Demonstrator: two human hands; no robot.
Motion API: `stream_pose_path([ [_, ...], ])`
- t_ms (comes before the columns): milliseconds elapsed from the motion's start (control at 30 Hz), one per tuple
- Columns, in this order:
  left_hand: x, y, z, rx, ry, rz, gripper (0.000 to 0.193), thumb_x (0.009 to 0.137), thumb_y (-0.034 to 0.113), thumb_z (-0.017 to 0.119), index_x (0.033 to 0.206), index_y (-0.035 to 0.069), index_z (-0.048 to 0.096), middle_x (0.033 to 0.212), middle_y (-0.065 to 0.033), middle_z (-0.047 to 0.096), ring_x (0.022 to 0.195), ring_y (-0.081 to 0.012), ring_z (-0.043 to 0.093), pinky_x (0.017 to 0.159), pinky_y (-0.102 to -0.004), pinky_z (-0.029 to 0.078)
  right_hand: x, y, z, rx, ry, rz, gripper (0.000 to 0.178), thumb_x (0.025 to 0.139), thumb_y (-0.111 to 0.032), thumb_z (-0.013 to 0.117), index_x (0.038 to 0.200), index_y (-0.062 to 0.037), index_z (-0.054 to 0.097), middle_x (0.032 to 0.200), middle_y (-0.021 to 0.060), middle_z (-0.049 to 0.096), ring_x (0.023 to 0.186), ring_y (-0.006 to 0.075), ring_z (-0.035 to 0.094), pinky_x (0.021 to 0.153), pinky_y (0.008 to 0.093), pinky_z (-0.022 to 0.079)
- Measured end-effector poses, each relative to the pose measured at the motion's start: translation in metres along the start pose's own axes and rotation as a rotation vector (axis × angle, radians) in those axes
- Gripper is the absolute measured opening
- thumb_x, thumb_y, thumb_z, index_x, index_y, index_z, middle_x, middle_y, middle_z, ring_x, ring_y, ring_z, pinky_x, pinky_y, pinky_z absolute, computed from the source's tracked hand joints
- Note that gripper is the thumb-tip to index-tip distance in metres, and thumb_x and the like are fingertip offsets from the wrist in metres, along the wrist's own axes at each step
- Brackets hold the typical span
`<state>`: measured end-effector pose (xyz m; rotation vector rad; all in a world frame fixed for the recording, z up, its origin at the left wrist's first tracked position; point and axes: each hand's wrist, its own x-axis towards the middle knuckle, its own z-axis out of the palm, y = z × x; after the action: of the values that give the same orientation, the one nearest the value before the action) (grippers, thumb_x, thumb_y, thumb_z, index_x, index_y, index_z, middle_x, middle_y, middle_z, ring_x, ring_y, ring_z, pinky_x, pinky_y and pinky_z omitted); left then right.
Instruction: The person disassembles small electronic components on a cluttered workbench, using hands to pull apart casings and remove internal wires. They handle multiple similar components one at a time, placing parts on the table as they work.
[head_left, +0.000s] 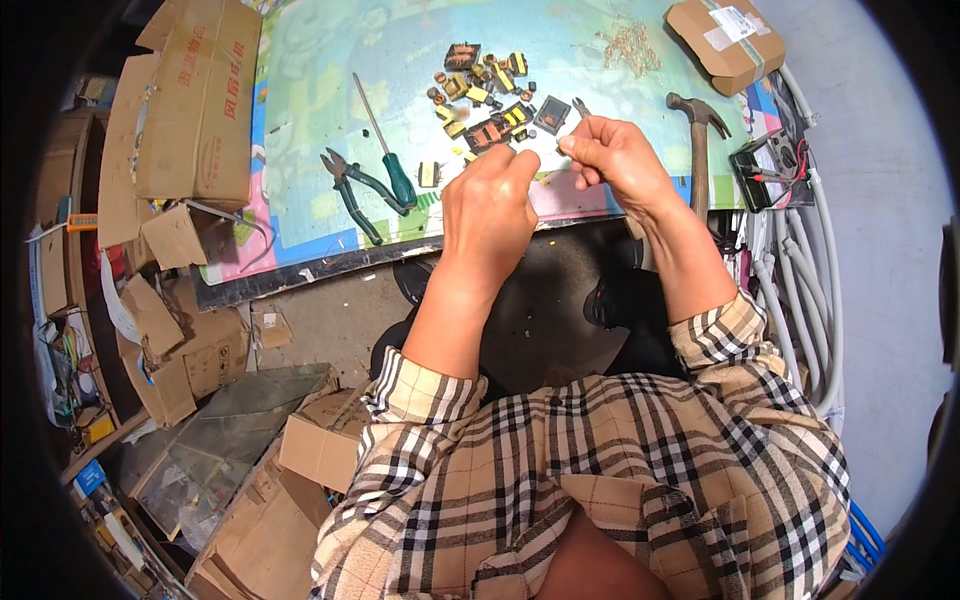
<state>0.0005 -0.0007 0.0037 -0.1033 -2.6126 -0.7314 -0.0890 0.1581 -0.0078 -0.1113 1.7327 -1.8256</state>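
Note:
My left hand (488,205) is over the near edge of the table, fingers curled and pressed together. Its back hides whatever they may hold. Close beside it, my right hand (622,163) pinches thumb against fingers; a small dark bit shows at the tips, too small to name. Just beyond the right hand, the tip of a dark metal tool (580,106) pokes out. Past both hands lies a pile of small copper coils and yellow-taped transformers (484,85). A black square part (551,114) sits at its right, and a single yellow-taped transformer (429,174) left of my left hand.
Green-handled cutting pliers (362,192) and a green-handled screwdriver (398,180) lie to the left. A hammer (699,150), a multimeter (770,163) and a small cardboard box (727,42) are at the right. Copper wire scraps (628,48) lie far back. A large carton (195,110) stands left.

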Motion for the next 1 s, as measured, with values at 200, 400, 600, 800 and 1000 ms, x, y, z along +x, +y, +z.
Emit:
stream_pose_path([
  [200, -0.001, -0.001, 0.006, 0.02, 0.117, -0.012, 0.023, 0.072, -0.005, 0.061, 0.091, 0.007, 0.068, 0.084, -0.0105, 0.066, 0.072, -0.0289, 0.062, 0.063, -0.0367, 0.05, -0.001, -0.002, -0.006, 0.158, -0.12, 0.227, 0.021, 0.086, -0.014, 0.068, 0.072, -0.0027, 0.056, 0.064, 0.0011, 0.053, 0.048, 0.0057, 0.047, 0.048, 0.0218, 0.046],
  [400, 0.003, -0.004, 0.012, -0.049, 0.2, 0.031, 0.021, 0.076, 0.004, 0.065, 0.097, 0.005, 0.069, 0.09, -0.0114, 0.067, 0.069, -0.0267, 0.061, 0.063, -0.0337, 0.05, -0.001, 0.001, -0.008, 0.193, -0.128, 0.142, 0.019, 0.087, -0.013, 0.066, 0.073, -0.0026, 0.057, 0.064, 0.0003, 0.055, 0.049, 0.0062, 0.049, 0.05, 0.022, 0.045],
  [600, 0.006, -0.014, 0.002, -0.861, 0.053, -0.604, 0.015, 0.09, 0.011, 0.06, 0.098, 0.002, 0.068, 0.082, -0.0075, 0.068, 0.074, -0.0061, 0.059, 0.067, -0.025, 0.047, -0.007, -0.002, 0.005, -0.345, -0.016, -0.247, 0.012, 0.085, -0.011, 0.065, 0.081, -0.0016, 0.06, 0.065, 0.0004, 0.056, 0.058, 0.0091, 0.055, 0.053, 0.0251, 0.045],
  [800, 0.009, -0.017, -0.012, 0.087, -0.016, -0.474, 0.032, 0.093, 0.033, 0.053, 0.097, 0.005, 0.069, 0.087, -0.0178, 0.067, 0.079, -0.035, 0.065, 0.071, -0.043, 0.049, -0.012, -0.006, 0.01, -0.772, 0.068, -0.792, 0.008, 0.08, -0.008, 0.068, 0.085, -0.0055, 0.062, 0.071, 0.007, 0.056, 0.061, 0.0211, 0.057, 0.055, 0.0311, 0.045],
  [1000, 0.009, -0.02, -0.021, -0.565, -0.219, -0.778, 0.026, 0.095, 0.019, 0.052, 0.103, -0.001, 0.067, 0.087, -0.0115, 0.068, 0.07, -0.0193, 0.065, 0.061, -0.0304, 0.048, -0.012, -0.005, 0.016, -0.857, 0.098, -0.881, 0.01, 0.078, -0.006, 0.07, 0.085, -0.0052, 0.063, 0.072, 0.0071, 0.056, 0.063, 0.0242, 0.058, 0.057, 0.0331, 0.046],
])
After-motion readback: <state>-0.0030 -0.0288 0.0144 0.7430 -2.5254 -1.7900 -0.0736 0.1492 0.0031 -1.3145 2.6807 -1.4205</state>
